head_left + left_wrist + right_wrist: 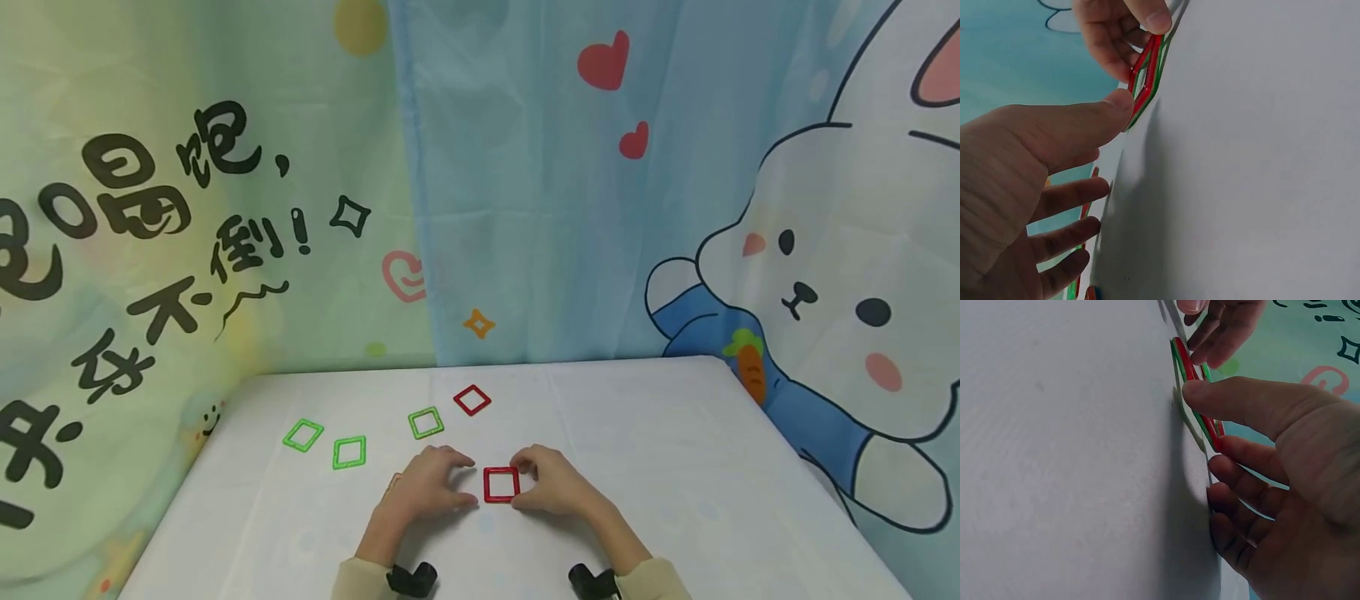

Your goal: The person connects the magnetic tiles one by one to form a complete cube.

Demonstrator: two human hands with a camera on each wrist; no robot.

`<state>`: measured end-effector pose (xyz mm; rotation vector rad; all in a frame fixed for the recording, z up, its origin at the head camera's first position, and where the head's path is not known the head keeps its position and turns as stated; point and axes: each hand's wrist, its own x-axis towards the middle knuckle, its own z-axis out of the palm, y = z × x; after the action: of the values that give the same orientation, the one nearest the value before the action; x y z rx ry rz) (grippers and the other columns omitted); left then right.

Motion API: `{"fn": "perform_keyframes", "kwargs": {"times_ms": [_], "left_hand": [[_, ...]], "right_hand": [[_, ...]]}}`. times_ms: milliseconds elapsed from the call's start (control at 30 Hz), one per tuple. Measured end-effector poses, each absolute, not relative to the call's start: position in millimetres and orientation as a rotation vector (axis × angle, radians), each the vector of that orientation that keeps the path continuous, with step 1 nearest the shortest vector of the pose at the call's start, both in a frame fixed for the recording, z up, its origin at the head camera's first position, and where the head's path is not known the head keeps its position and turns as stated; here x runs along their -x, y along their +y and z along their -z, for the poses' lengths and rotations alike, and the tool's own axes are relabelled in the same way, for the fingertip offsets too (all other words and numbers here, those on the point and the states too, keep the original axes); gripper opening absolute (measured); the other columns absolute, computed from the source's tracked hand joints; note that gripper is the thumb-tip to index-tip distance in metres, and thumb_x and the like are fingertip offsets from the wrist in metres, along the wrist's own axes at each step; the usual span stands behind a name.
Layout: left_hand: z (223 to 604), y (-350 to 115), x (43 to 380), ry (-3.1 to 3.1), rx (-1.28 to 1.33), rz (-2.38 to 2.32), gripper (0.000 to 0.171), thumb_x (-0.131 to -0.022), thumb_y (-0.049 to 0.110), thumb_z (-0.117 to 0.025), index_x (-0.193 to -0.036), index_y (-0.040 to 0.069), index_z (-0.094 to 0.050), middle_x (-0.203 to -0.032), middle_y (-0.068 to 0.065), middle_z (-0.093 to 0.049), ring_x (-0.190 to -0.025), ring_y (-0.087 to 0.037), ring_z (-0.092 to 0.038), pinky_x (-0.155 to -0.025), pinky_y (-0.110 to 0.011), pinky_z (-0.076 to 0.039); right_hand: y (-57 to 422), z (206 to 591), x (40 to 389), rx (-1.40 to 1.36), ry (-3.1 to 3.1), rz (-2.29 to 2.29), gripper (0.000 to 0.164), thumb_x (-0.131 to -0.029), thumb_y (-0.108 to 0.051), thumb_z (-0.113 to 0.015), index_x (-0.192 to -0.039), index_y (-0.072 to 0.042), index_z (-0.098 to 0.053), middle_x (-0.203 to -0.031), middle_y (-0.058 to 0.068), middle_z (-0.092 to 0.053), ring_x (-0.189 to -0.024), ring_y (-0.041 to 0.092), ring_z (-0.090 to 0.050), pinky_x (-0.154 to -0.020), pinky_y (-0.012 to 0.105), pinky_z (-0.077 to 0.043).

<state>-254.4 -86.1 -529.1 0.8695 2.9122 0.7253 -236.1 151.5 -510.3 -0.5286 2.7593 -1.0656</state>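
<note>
A red square frame (pixel 501 502) lies near the middle of the white table, between the two hands. Green shows along its underside in both wrist views; whether that is a second frame beneath it I cannot tell. My right hand (pixel 557 483) pinches its right side, thumb at the near corner and forefinger at the far one. Just left of the frame, my left hand (pixel 430 483) holds nothing, its thumb and fingers spread apart. In the left wrist view, the left thumb (pixel 1094 125) overlaps the end of the red frame (pixel 1155 59); in the head view a small gap shows.
Beyond the hands lie another red square frame (pixel 472 412) and a green one (pixel 426 435). Two more green frames, one upper left (pixel 303 448) and one closer (pixel 349 466), lie to the left. A printed curtain (pixel 517 250) hangs behind the table (pixel 712 500).
</note>
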Motion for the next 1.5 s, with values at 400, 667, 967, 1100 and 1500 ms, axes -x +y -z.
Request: {"fn": "perform_keyframes", "kwargs": {"times_ms": [400,667,967,1100,1500], "left_hand": [[527.0,-82.3,247.8,2.933,-0.845,-0.669,0.044,-0.075,0.039,-0.082,-0.112,0.018,-0.071,-0.108,0.004,-0.065,-0.104,-0.020,-0.055,-0.089,-0.037,-0.046],[518.7,-75.8,257.2,2.974,-0.731,-0.789,0.032,-0.084,0.030,-0.075,-0.110,0.012,-0.071,-0.108,-0.001,-0.066,-0.104,-0.020,-0.060,-0.088,-0.037,-0.049],[490.9,-70.7,301.5,3.033,-0.529,-0.888,0.033,-0.085,0.027,-0.074,-0.110,0.005,-0.072,-0.109,-0.008,-0.068,-0.101,-0.025,-0.063,-0.083,-0.041,-0.051],[489.3,-69.3,325.7,3.064,-0.511,-0.780,0.035,-0.085,0.029,-0.074,-0.110,0.004,-0.072,-0.106,-0.008,-0.068,-0.095,-0.024,-0.063,-0.079,-0.041,-0.051],[508.8,-66.3,356.8,3.089,-0.316,-0.626,0.054,-0.080,0.047,-0.076,-0.114,0.006,-0.069,-0.107,-0.008,-0.063,-0.099,-0.032,-0.055,-0.086,-0.052,-0.043]], "right_hand": [[163.4,514.2,227.3,0.490,2.707,1.048,0.045,-0.067,-0.010,-0.088,-0.106,-0.004,-0.066,-0.090,0.000,-0.056,-0.082,0.018,-0.048,-0.072,0.035,-0.045],[166.2,516.8,223.4,0.425,2.710,1.081,0.046,-0.067,-0.011,-0.088,-0.107,-0.006,-0.065,-0.091,-0.001,-0.055,-0.084,0.018,-0.048,-0.074,0.035,-0.045],[167.1,519.3,222.0,0.463,2.724,1.115,0.045,-0.069,-0.013,-0.087,-0.108,-0.006,-0.066,-0.092,-0.002,-0.056,-0.083,0.017,-0.047,-0.072,0.032,-0.044],[166.4,521.2,223.2,0.460,2.728,1.109,0.046,-0.068,-0.013,-0.087,-0.108,-0.006,-0.065,-0.092,-0.002,-0.055,-0.083,0.017,-0.047,-0.072,0.033,-0.043],[168.6,524.5,224.7,0.454,2.698,1.176,0.048,-0.068,-0.011,-0.088,-0.110,-0.003,-0.064,-0.089,-0.001,-0.052,-0.081,0.018,-0.046,-0.068,0.030,-0.042]]}}
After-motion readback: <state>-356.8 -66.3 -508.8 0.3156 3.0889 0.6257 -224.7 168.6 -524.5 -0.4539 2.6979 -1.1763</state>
